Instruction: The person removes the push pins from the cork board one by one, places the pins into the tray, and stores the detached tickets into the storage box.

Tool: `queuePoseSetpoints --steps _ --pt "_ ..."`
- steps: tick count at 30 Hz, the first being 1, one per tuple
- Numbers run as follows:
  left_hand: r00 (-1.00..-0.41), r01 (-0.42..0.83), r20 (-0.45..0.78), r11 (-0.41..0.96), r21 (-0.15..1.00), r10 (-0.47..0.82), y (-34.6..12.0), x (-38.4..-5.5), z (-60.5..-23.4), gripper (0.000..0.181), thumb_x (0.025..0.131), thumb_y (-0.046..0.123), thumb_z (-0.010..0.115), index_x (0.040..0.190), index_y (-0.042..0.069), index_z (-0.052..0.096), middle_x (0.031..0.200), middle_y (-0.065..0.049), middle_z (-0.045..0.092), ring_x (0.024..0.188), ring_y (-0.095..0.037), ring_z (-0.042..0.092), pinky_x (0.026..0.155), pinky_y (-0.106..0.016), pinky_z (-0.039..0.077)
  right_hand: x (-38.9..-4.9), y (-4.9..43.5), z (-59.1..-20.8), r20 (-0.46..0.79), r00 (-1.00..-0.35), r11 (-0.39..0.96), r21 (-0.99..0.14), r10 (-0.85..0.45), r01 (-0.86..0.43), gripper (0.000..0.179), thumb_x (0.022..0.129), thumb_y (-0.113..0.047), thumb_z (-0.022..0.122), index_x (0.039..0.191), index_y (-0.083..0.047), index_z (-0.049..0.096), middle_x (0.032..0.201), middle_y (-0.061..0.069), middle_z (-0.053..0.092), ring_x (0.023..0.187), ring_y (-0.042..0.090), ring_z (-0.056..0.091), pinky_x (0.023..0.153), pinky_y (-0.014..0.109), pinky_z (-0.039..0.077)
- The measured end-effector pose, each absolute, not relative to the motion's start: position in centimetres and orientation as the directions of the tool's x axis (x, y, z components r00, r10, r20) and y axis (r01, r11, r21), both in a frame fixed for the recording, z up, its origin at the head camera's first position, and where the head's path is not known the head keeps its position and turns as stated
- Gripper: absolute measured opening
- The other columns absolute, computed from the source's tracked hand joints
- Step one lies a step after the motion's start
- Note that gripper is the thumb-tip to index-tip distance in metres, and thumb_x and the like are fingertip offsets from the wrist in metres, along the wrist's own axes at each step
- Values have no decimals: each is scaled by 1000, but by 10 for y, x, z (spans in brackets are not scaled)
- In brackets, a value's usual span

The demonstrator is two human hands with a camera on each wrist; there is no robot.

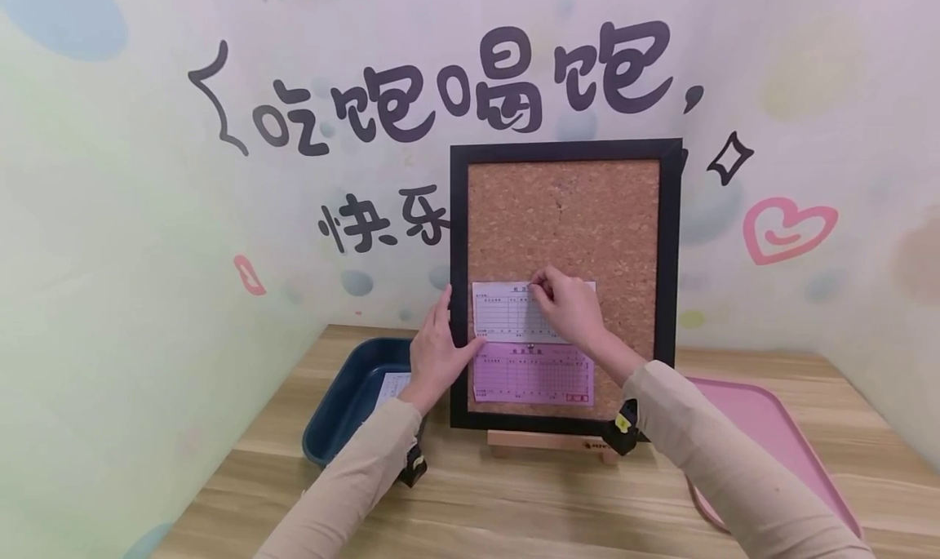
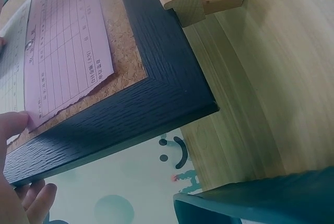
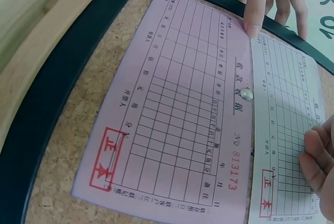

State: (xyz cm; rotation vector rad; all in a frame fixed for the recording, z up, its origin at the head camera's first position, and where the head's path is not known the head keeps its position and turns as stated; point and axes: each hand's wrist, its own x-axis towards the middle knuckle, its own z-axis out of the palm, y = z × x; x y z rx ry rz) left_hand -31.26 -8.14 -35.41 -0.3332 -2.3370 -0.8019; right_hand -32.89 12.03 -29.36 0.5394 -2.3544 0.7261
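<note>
A black-framed corkboard (image 1: 565, 224) leans upright on a wooden easel (image 1: 539, 439). My left hand (image 1: 438, 351) grips its left edge, thumb in front at the seam between two paper slips, other fingers around the frame's outer side. The pink receipt slip (image 3: 172, 104) lies low on the cork, a silver thumbtack (image 3: 247, 94) at its top edge. Directly above it is the white receipt slip (image 1: 495, 314). At that slip's top edge, my right hand (image 1: 576, 308) pinches what looks like a small pin, mostly hidden by the fingertips.
A dark blue tray (image 1: 323, 416) with a printed paper (image 1: 392, 385) inside stands left of the board. To the right, partly under my right forearm, lies a pink tray (image 1: 764, 412). Behind the wooden table (image 1: 514, 510) is a wall (image 1: 257, 216) with printed lettering.
</note>
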Motion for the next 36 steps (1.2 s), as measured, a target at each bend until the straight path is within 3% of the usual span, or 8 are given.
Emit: queuePoseSetpoints --steps 24,36 --pt "-769 420 639 778 467 31 -81 -313 -353 89 72 34 75 143 13 24 134 -12 46 104 -28 57 82 -38 49 -327 122 -283 585 -779 774 -379 -225 -508 11 89 -12 55 87 -3 61 66 5 58 50 12 44 47 26 34" --pt "-765 416 643 781 465 25 -81 -312 -353 88 72 34 76 141 11 27 133 -13 47 104 -28 57 81 -39 49 -328 124 -282 531 -820 726 -476 -213 -497 11 89 -13 55 88 -4 61 64 4 55 52 13 43 50 27 34"
